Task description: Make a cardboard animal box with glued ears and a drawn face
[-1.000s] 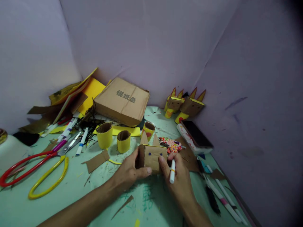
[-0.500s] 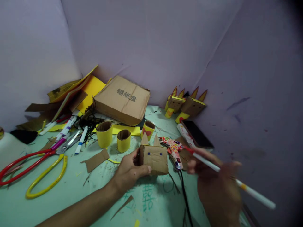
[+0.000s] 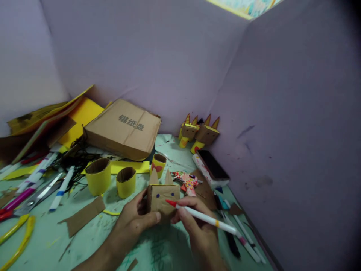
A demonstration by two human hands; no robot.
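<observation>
A small cardboard box head (image 3: 164, 199) with two purple dot eyes and two pointed cardboard ears faces me. My left hand (image 3: 138, 216) grips its left side, thumb across the lower front. In my right hand (image 3: 197, 226) is a white marker (image 3: 207, 217) with a red tip, pinched between thumb and fingers. The tip is at the front of the box head, just below and between the eyes; whether it touches I cannot tell. Behind the box head lies a glue gun (image 3: 187, 182) covered in a colourful pattern.
Yellow-covered cardboard rings (image 3: 98, 177) stand behind my left hand. Scissors (image 3: 31, 203) and markers (image 3: 62, 188) lie at left. A brown box (image 3: 124, 130) and cardboard sheets are at the back. Two finished-looking horned figures (image 3: 207, 133) stand near the wall, with a phone (image 3: 213, 165) closer.
My right hand has moved left, bringing the red marker tip from beside the glue gun to the front of the box head. The view has shifted right, showing more markers at right.
</observation>
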